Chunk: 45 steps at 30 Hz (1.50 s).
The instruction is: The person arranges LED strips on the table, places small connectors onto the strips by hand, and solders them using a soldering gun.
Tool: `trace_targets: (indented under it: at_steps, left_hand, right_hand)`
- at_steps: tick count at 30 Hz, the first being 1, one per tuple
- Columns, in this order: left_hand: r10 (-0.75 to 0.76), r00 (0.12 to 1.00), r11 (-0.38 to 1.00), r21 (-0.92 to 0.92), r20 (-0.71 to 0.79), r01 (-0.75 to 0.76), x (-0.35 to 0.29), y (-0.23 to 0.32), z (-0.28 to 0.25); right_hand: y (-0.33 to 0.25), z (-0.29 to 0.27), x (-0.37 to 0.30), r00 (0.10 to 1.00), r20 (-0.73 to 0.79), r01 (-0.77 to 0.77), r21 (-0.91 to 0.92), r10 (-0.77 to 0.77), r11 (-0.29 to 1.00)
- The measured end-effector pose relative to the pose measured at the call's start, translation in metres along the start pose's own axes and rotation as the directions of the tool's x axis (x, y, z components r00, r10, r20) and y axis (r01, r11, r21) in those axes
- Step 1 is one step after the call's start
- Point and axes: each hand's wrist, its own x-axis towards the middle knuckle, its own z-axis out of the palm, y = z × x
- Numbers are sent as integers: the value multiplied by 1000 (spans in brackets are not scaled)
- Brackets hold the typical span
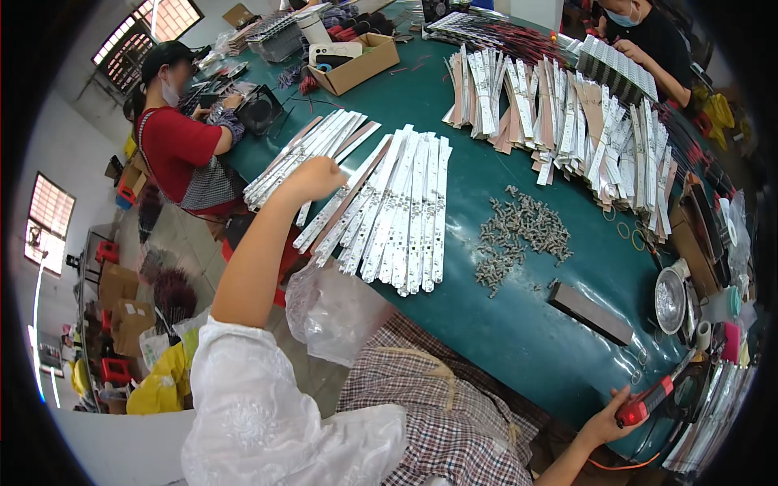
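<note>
My left hand (318, 178) is closed above the gap between two spreads of white LED strips. The nearer spread of strips (405, 211) fans out along the table's front edge, and a second spread (304, 154) lies just beyond the hand on the left. Whatever its fingers hold is hidden. At the lower right, my right hand (606, 418) is wrapped round a red-and-black handheld tool (646, 402), whose thin end points away to the upper right. A scattered heap of small grey metal parts (523, 235) lies mid-table. To its right is a dark rectangular block (592, 313).
Large piles of strips (559, 121) fill the back right. A metal bowl (671, 300), rubber bands (630, 232) and a cardboard box (354, 63) also stand on the green table (486, 340). A person in red (180, 138) works at left, another (648, 49) at far right. A plastic bag (332, 312) hangs at the near edge.
</note>
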Motion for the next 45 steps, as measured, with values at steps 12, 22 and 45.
trace_targets:
  at_steps: [12, 22, 45]
  left_hand:
    - [-116, 993, 941, -320, 8, 112, -33, 6, 36]
    - [11, 1000, 991, 135, -9, -9, -40, 43, 11]
    - [658, 745, 737, -114, -110, -667, 87, 357, 37]
  right_hand:
    - [14, -6, 1, 992, 48, 118, -54, -115, 992]
    - [12, -5, -1, 996, 29, 84, 26, -85, 996]
    - [-2, -11, -8, 992, 100, 88, -88, -79, 992]
